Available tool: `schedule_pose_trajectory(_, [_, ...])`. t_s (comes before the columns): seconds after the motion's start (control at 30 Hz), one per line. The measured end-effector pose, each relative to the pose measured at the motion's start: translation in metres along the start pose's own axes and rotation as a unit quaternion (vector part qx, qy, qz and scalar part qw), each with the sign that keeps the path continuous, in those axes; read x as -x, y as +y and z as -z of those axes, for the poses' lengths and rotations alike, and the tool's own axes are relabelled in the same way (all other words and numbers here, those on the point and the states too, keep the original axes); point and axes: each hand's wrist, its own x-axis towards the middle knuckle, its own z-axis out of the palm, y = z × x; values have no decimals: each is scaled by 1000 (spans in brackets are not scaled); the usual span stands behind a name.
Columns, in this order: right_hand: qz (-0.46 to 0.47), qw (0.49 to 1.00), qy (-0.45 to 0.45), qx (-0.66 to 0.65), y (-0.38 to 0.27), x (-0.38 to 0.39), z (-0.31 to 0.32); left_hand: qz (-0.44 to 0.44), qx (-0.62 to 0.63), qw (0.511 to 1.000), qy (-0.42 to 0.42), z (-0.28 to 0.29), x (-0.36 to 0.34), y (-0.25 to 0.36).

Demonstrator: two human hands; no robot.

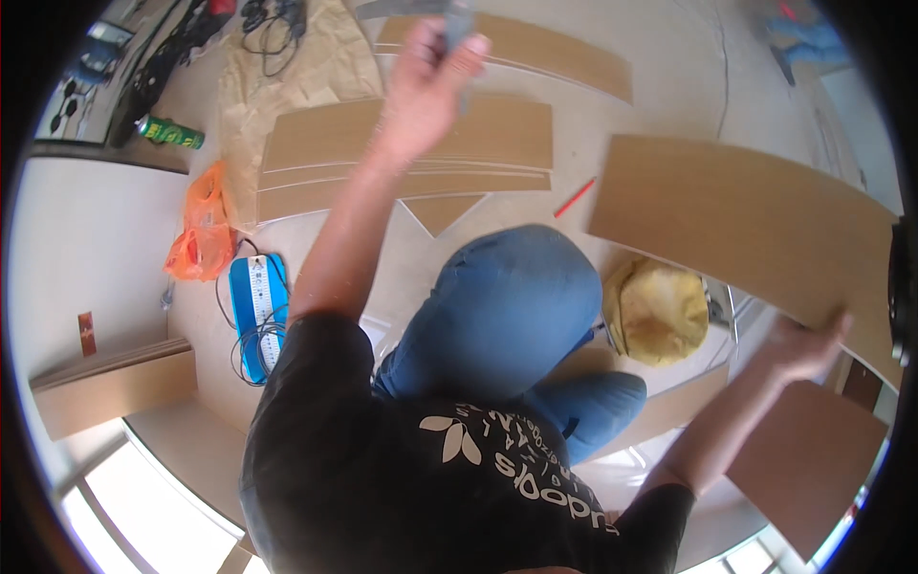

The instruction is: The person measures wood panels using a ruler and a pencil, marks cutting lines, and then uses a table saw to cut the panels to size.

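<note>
1. The wide board (746,206) is at the person's right, its lower edge passing above part of the yellow bag (660,314); whether its far end rests on anything, I cannot tell.
2. The right hand (801,352) grips the board's near edge.
3. The left hand (432,88) is clenched around a grey tool (460,27), too blurred to identify, raised over the cut pieces.
4. Below that hand, a broad strip (478,129) and narrow strips (402,180) lie close together on the floor (669,110), with a triangular piece (440,212) beside them. A long strip (545,53) lies farther out.
5. The work looks partly done: several pieces lie separate, while the wide board is in hand and not yet set down. Whether it needs more shaping, I cannot tell.
6. A red pencil (575,196) lies between the strips and the board.
7. Farther left are a blue tray (274,277), an orange bag (203,234) and a green can (172,132).
</note>
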Motion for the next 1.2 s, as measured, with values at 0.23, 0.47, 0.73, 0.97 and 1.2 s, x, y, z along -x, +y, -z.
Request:
schedule_pose_trajectory(0.23, [-233,949,-116,-179,163,169,-148,27,-303,950,-67,10,-35,-31])
schedule_pose_trajectory(0.47, [-447,856,-98,-239,255,256,-173,36,-393,899,-189,16,-53,-174])
schedule_pose_trajectory(0.73, [-525,822,-124,-184,292,298,-162,123,-438,848,-270,66,-36,-193])
schedule_pose_trajectory(0.97, [-526,819,-53,-222,370,244,-135,101,-445,824,-336,118,-82,-204])
schedule_pose_trajectory(1.2, [-631,768,-47,-102,381,267,-152,-5,-514,773,-372,184,-104,-281])
